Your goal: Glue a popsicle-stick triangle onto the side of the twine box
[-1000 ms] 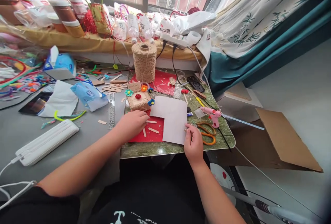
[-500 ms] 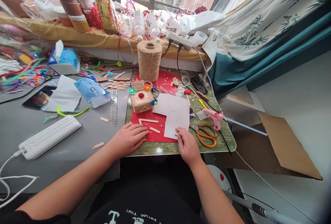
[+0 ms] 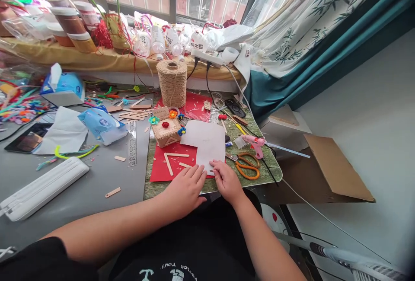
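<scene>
An L-shaped sheet of white paper (image 3: 210, 142) lies on a red sheet (image 3: 158, 168). My left hand (image 3: 184, 188) rests flat, fingers stretched out, over the paper's lower left corner and the end of a wooden stick. At the lower right edge of the paper, my right hand (image 3: 227, 179) is closed in a pinch; a thin tip shows by its fingers, too small to name. Left of the paper, two wooden craft sticks (image 3: 177, 155) meet at an angle. Behind them stands a small wooden box (image 3: 166, 134) with colourful flowers on it.
Orange-handled scissors (image 3: 248, 166) and a pink glue gun (image 3: 256, 143) lie to the right. A twine spool (image 3: 171, 84) stands at the back. On the left are a clear ruler (image 3: 132, 145), a wet-wipe pack (image 3: 102, 125) and a white power strip-like device (image 3: 43, 188).
My left hand has moved right, off the angled sticks and onto the paper's lower corner. My right hand stays at the paper's edge. The camera view has turned slightly right.
</scene>
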Available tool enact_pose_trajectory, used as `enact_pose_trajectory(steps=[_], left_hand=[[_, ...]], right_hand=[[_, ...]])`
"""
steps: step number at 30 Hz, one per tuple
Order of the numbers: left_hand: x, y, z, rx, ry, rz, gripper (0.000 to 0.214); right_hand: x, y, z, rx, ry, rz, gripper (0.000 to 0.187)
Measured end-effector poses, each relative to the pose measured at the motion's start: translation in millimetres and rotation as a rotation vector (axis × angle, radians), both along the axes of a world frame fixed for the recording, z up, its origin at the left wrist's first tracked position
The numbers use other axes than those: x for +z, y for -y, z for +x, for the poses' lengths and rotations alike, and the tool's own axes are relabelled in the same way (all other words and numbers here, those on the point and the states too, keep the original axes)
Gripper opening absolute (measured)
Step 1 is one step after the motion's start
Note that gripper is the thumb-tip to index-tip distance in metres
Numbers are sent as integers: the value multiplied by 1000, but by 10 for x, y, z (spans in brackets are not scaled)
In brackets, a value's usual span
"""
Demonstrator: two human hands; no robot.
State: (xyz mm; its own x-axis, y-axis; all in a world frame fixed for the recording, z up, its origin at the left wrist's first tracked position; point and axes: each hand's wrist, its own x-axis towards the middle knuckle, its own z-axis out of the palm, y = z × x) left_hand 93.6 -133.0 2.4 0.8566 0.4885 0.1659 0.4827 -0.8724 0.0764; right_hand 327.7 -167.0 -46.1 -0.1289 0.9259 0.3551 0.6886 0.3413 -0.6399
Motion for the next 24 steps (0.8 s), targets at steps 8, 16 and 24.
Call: enact_pose_trajectory(steps=[8, 16, 24], left_hand=[[-144, -77, 343, -1, -195, 85, 82], [-320, -35, 256, -10, -202, 73, 65], [-412, 7, 322, 7, -185, 168, 54]], right_hand=[[-38, 25, 19, -290, -213, -32, 20], [63, -99, -32, -312, -101, -75, 18], [203, -521, -317, -60, 167, -183, 15]])
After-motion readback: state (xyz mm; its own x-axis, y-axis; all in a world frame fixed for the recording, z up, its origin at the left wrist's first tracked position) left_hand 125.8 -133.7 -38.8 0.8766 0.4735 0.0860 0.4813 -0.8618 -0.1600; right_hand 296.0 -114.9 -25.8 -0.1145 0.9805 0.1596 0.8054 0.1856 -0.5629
